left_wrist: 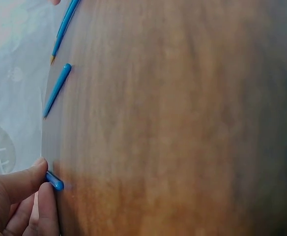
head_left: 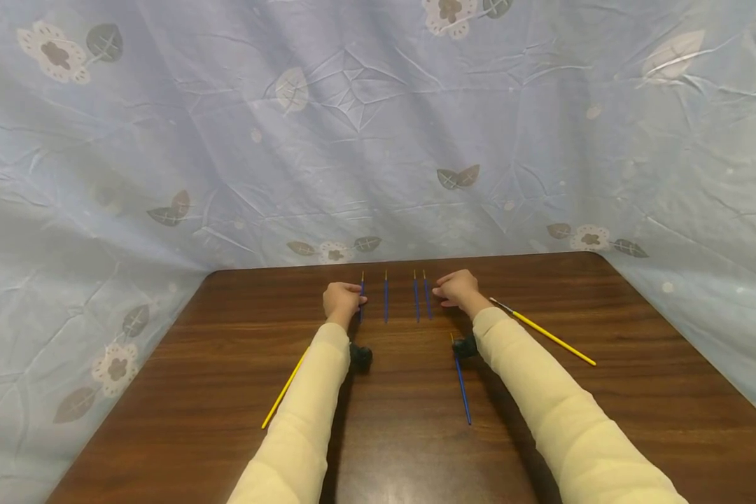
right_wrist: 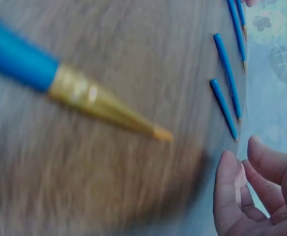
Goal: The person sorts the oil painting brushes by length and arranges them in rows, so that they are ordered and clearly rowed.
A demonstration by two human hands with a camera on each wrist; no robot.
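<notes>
My left hand (head_left: 342, 301) pinches a slim blue paintbrush (head_left: 362, 281) near the table's far edge. In the left wrist view the blue handle's end (left_wrist: 56, 182) pokes out between thumb and finger. To its right a second blue paintbrush (head_left: 386, 301) lies with its tip facing the far edge. Two more, a blue paintbrush (head_left: 416, 301) and its close neighbour, another blue paintbrush (head_left: 427, 301), lie just left of my right hand (head_left: 458, 288). That hand holds nothing; its fingers are loosely bent, with a gap below the thumb in the right wrist view.
Another blue paintbrush (head_left: 463, 395) lies nearer, partly beneath the right wrist's dark camera (head_left: 464, 347). One yellow paintbrush (head_left: 551, 336) lies right of the right forearm; a second yellow paintbrush (head_left: 283, 392) is partly covered by the left sleeve. A patterned curtain (head_left: 365, 154) hangs behind the wooden table (head_left: 403, 448).
</notes>
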